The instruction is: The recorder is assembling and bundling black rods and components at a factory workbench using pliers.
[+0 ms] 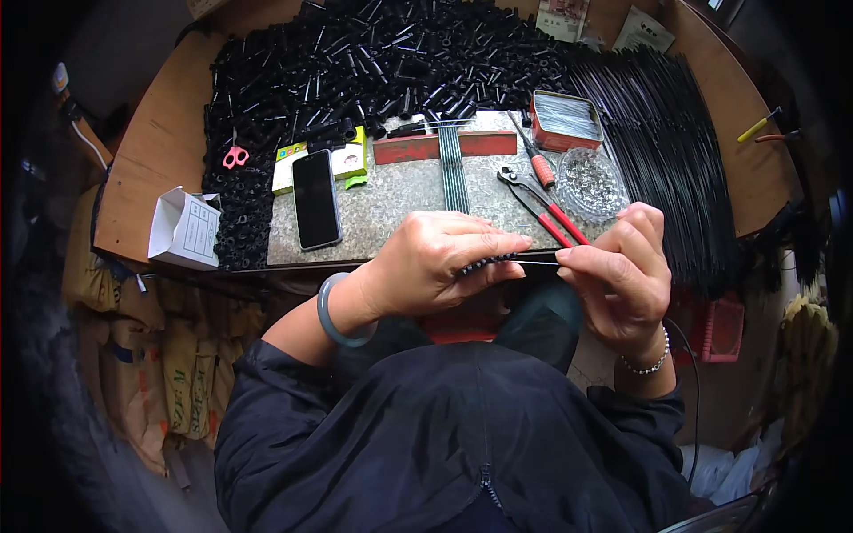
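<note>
In front of the table's near edge, my left hand (431,258) is closed, its thumb and fingers pinching a small black ridged piece (484,264). Most of that piece is hidden by the fingers. A thin, pale, straight wire (540,263) stretches between the two hands. Its right end is pinched by the thumb and forefinger of my right hand (626,271); whether it passes into the black piece cannot be seen. Just beyond the right hand lie red-handled pliers (553,213) on the speckled board (386,204).
Black tubes (355,62) heap up at the back, with long black rods (666,151) at the right. A phone (316,200), red metal bar (400,149), bundled rods (452,169), screwdriver (541,169), tin of wires (566,122), clear dish (590,182), pink scissors (235,157) and white box (185,229) surround the board.
</note>
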`<action>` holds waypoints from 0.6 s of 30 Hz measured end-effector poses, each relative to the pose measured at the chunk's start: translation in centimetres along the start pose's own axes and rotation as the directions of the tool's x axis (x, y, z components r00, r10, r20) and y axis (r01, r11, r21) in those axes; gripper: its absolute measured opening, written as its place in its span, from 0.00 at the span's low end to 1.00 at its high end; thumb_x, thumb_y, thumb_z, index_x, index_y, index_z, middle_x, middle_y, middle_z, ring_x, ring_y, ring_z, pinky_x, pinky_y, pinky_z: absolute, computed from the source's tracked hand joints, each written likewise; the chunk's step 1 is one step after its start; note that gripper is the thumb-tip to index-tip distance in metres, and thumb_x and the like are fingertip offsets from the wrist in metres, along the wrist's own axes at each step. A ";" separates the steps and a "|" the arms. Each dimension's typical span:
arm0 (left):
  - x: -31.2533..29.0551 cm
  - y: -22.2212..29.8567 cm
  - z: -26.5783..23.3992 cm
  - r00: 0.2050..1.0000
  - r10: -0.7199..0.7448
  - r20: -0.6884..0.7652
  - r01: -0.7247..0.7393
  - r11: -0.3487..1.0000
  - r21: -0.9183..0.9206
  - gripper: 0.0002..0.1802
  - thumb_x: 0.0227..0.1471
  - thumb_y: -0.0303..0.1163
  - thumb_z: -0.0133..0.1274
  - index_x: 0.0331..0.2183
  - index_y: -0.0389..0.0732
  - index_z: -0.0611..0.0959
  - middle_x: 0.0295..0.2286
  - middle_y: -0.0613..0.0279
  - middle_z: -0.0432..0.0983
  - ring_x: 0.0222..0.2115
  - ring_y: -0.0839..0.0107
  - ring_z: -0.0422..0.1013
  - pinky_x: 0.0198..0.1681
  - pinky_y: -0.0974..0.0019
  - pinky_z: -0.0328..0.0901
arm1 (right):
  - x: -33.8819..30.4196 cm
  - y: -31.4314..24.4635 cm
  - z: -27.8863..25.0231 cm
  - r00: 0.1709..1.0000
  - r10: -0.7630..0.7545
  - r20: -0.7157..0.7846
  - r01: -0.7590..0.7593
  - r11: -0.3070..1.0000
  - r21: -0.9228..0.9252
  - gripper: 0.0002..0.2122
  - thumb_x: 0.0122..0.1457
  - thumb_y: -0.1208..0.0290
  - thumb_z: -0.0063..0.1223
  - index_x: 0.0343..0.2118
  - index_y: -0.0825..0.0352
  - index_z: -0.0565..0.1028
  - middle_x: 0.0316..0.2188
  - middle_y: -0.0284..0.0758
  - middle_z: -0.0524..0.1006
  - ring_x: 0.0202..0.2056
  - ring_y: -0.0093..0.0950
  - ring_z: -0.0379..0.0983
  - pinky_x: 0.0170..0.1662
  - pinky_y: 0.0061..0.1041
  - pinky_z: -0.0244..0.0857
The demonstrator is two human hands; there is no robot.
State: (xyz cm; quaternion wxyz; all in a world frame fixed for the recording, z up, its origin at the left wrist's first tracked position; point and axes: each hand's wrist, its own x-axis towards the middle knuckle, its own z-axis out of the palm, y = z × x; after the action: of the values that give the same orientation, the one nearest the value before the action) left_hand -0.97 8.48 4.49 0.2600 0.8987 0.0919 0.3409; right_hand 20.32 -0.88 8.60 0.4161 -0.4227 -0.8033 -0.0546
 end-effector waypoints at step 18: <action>0.1 0.2 0.0 0.997 0.045 0.056 -0.047 0.998 0.041 0.15 0.43 0.37 0.63 0.34 0.41 0.83 0.28 0.58 0.80 0.31 0.62 0.78 0.38 0.62 0.72 | 0.4 0.3 0.5 0.996 0.027 0.089 -0.044 0.979 0.198 0.07 0.43 0.76 0.63 0.28 0.63 0.78 0.17 0.26 0.64 0.23 0.26 0.58 0.36 0.29 0.54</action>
State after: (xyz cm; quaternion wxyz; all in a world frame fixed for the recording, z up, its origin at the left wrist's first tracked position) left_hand -0.89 8.35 4.70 0.2356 0.9148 0.0711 0.3201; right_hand 20.10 -0.21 8.51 0.4224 -0.3950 -0.8142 0.0518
